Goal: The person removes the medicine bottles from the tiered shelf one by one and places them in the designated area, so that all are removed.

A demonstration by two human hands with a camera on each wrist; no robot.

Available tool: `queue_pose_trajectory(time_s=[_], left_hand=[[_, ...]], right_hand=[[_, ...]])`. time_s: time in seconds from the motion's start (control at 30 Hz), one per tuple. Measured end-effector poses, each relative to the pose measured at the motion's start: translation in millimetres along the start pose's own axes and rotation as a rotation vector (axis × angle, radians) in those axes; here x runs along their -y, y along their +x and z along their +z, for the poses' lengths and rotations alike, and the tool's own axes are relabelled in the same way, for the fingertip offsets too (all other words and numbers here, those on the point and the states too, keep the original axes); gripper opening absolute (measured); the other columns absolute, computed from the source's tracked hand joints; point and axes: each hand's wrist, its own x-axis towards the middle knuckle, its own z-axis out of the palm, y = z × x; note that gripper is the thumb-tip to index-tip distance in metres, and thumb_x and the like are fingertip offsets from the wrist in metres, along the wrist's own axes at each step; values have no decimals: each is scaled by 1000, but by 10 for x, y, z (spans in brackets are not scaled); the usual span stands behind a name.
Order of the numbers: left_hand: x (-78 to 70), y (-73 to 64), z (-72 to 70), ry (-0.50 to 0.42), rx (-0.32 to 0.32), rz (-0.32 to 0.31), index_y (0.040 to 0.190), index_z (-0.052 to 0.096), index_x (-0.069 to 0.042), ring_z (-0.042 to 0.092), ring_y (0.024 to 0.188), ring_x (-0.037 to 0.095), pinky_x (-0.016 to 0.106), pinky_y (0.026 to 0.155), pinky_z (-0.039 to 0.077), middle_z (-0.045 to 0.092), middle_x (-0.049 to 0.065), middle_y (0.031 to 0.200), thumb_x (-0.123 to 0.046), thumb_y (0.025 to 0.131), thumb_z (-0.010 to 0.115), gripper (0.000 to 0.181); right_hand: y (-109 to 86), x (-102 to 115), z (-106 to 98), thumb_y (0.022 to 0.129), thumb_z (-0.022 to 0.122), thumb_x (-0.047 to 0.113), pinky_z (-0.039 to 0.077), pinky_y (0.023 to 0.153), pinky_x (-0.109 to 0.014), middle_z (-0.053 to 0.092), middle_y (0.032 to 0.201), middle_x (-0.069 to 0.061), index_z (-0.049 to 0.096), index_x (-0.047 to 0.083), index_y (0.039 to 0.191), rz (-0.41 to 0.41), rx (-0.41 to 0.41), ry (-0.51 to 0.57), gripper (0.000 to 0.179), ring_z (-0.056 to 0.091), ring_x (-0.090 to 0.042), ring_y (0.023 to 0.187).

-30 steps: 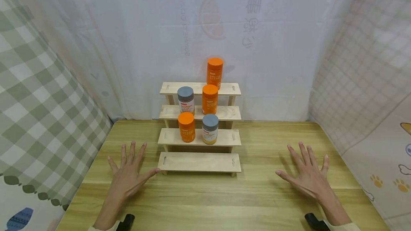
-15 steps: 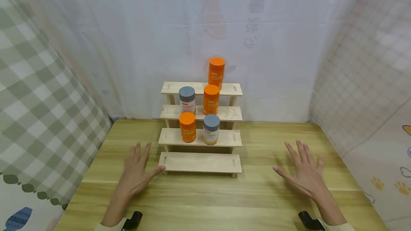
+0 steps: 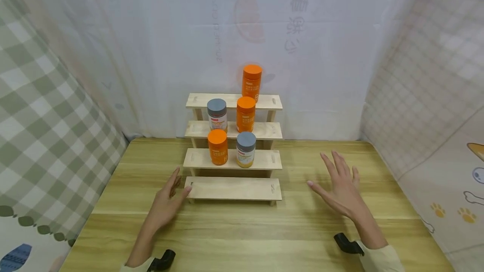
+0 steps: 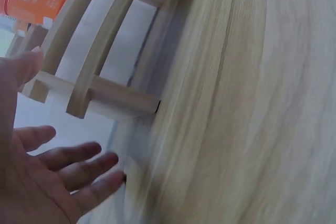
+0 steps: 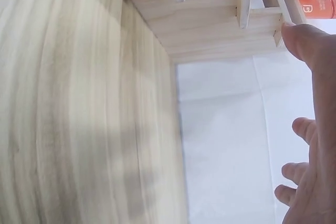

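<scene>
A pale wooden four-step rack (image 3: 232,189) stands mid-table. On its top step is an orange jar (image 3: 251,84), towards the right. The step below bears a grey-lidded jar (image 3: 217,114) on the left and an orange jar (image 3: 245,114) beside it. One step lower, an orange jar (image 3: 218,147) stands left of a grey-lidded jar (image 3: 245,150). Beside the rack's lower left end is my left hand (image 3: 166,205), thumb near the bottom step, holding nothing. My right hand (image 3: 342,190) hovers over the table to the rack's right, fingers spread and holding nothing.
The wooden table (image 3: 234,234) ends at a white curtain (image 3: 321,74) behind the rack. A green checked cloth (image 3: 45,108) hangs on the left, and a patterned cloth (image 3: 435,137) on the right. Black straps (image 3: 348,244) sit at both wrists.
Both hands have moved inward toward the rack. The left hand has turned on its side, and the right has risen off to a spot closer to the rack. The jars have stayed put.
</scene>
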Motion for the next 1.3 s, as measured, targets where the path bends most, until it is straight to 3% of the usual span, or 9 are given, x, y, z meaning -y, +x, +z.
queue_pose_trajectory(time_s=[0.17,0.37,0.53,0.7,0.93,1.3], left_hand=[[14,27,65,-120,-18,9,165,24,-19,53,139,37,45,113,48,54,21,150,-43,104,59,74],[58,82,118,-278,-1,-27,159,39,-14,60,127,20,14,95,51,58,18,144,-30,104,62,62],[144,112,145,-391,2,-12,154,46,-8,63,109,2,15,88,54,58,21,138,-17,102,65,56],[242,132,146,-503,28,4,154,46,-8,64,105,2,17,86,56,61,12,129,-17,102,65,56],[368,134,90,-546,111,64,158,39,-7,64,107,3,17,88,56,65,-6,122,-14,103,63,61],[457,135,66,-671,211,179,160,27,3,57,124,-2,15,97,54,57,-8,139,-2,104,55,63]], right_hand=[[84,84,25,94,71,46,-3,118,-78,9,172,-18,23,19,165,-13,4,49,90,11,-49,155],[156,158,66,95,71,42,-1,117,-78,9,172,-20,21,18,165,-36,12,107,90,14,-52,153],[202,192,82,95,71,39,2,116,-79,9,172,-20,20,19,166,-34,9,136,89,17,-54,151],[252,232,70,97,69,37,4,116,-78,7,172,-18,17,20,166,-44,8,169,89,14,-51,153],[341,332,37,98,68,34,4,115,-79,6,173,-15,15,22,167,-62,16,235,88,11,-48,155],[543,512,-24,99,67,32,8,116,-81,8,173,-12,14,22,167,-67,10,311,87,9,-45,157]])
